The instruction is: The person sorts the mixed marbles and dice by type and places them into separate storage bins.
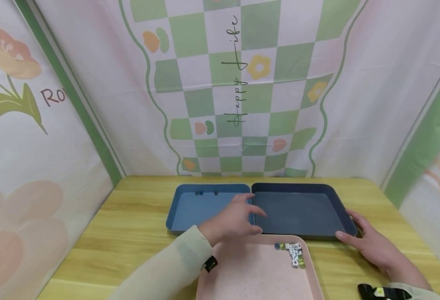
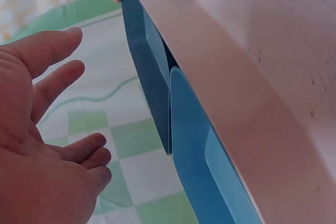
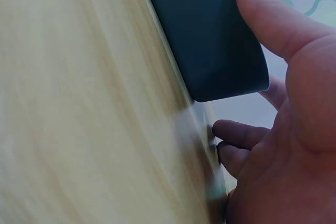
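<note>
My left hand hovers with fingers spread over the inner edge of the blue tray and holds nothing; its loosely bent fingers also show in the left wrist view. At the front right corner of the dark navy tray, my right hand grips the corner, thumb at the front wall and fingers along the right side. In the right wrist view the thumb lies against that tray's wall. Small white dice-like cubes and several yellow-green beads cluster at the pink tray's far right corner.
Three small dark cubes sit along the back of the blue tray. Both blue trays stand side by side on the wooden table, behind the pink tray. A patterned curtain hangs close behind the table.
</note>
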`<state>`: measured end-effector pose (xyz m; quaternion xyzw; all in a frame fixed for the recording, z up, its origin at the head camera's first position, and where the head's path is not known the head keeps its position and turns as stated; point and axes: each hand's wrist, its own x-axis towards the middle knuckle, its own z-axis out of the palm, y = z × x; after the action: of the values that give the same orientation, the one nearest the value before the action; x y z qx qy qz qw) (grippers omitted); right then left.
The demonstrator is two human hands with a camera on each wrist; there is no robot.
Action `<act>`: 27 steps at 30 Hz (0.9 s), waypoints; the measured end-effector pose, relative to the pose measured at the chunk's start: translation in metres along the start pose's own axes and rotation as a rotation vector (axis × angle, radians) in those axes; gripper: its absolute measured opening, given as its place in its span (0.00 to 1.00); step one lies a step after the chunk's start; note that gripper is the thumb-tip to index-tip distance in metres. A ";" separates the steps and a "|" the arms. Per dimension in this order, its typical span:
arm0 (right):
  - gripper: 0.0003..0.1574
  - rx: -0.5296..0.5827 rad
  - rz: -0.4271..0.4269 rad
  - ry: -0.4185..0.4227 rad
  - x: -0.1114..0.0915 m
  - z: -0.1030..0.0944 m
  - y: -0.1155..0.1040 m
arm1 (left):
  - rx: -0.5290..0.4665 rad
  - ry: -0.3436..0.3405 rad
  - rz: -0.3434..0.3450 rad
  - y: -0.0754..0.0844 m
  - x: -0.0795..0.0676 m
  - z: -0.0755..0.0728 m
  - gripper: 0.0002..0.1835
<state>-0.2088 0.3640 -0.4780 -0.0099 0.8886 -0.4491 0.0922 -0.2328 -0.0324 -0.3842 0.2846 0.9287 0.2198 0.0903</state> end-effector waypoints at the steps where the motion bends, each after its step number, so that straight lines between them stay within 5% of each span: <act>1: 0.62 0.001 0.006 -0.003 0.000 0.000 0.000 | 0.008 -0.004 0.001 0.002 0.000 0.002 0.17; 10: 0.63 -0.002 0.006 -0.002 0.001 0.000 0.000 | 0.094 -0.064 0.022 0.015 0.007 0.016 0.15; 19: 0.63 -0.001 0.004 0.003 -0.001 0.001 -0.001 | 0.162 -0.140 0.160 0.019 0.014 0.032 0.13; 27: 0.63 0.007 0.008 -0.002 -0.001 0.000 0.000 | 0.208 -0.160 0.148 0.024 0.018 0.042 0.14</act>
<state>-0.2074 0.3640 -0.4783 -0.0066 0.8870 -0.4518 0.0949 -0.2236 0.0108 -0.4116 0.3765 0.9129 0.1051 0.1177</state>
